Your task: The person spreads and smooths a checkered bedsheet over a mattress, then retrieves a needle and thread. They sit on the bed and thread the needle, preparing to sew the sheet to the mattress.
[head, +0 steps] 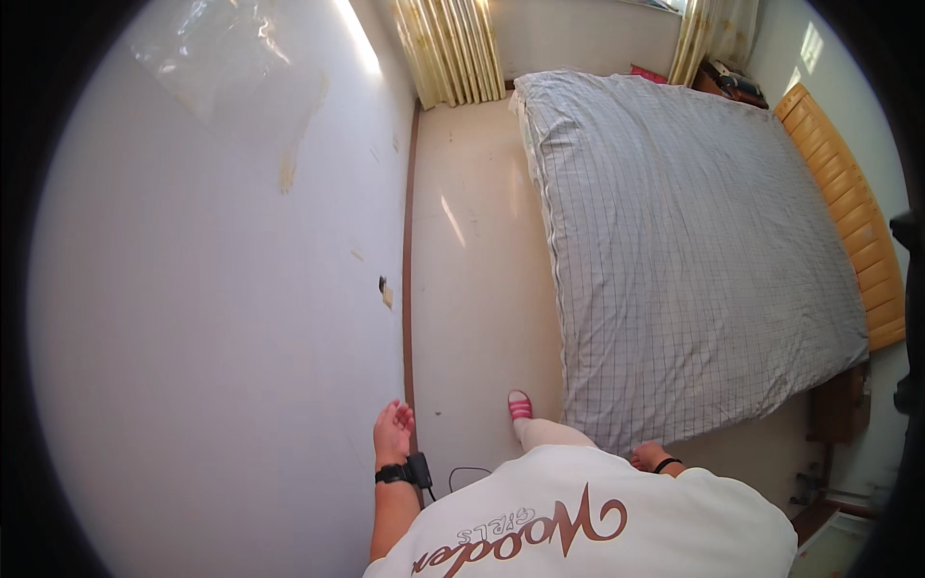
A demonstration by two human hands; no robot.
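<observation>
My left hand hangs in front of the white wall, its fingers loosely bent and nothing in it. A black strap with a small box is around that wrist, and a thin cable runs by it. Close to the near corner of a grey striped bedspread is my right hand, wearing a black wristband. Its fingers are partly hidden, and I cannot tell whether they touch the cloth. The bedspread covers the bed and is rumpled along its left edge.
A pale floor strip lies between bed and wall, with my foot in a pink slipper. Yellow curtains hang at the far end. A tan padded headboard stands right, near a wooden nightstand. A wall socket sits low.
</observation>
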